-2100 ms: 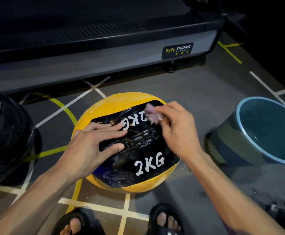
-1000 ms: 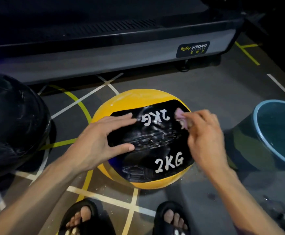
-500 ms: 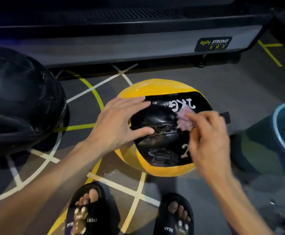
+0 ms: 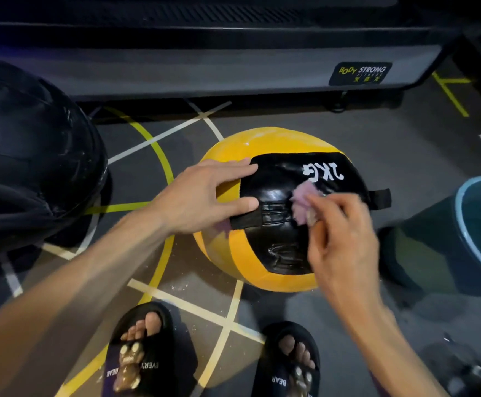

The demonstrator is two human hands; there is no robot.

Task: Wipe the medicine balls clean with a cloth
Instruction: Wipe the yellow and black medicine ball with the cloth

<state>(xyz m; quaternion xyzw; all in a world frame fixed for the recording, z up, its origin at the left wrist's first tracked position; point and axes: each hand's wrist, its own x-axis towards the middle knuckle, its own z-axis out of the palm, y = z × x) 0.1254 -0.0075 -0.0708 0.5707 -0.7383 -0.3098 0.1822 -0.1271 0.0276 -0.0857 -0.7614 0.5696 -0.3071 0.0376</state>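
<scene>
The yellow medicine ball (image 4: 273, 213) sits on the floor (image 4: 348, 133) between a big black ball (image 4: 33, 156) and a blue bucket (image 4: 474, 233). Its black patch faces up, and the white "2KG" reads upside down at the far edge. The left hand (image 4: 202, 196) lies flat on it, fingers straight. The right hand (image 4: 342, 233) pinches a small pink cloth (image 4: 305, 202) against the black patch.

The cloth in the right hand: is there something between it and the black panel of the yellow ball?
Nothing visible. The right hand pinches the cloth directly over the black panel of the yellow ball; the left hand rests beside it.
</scene>
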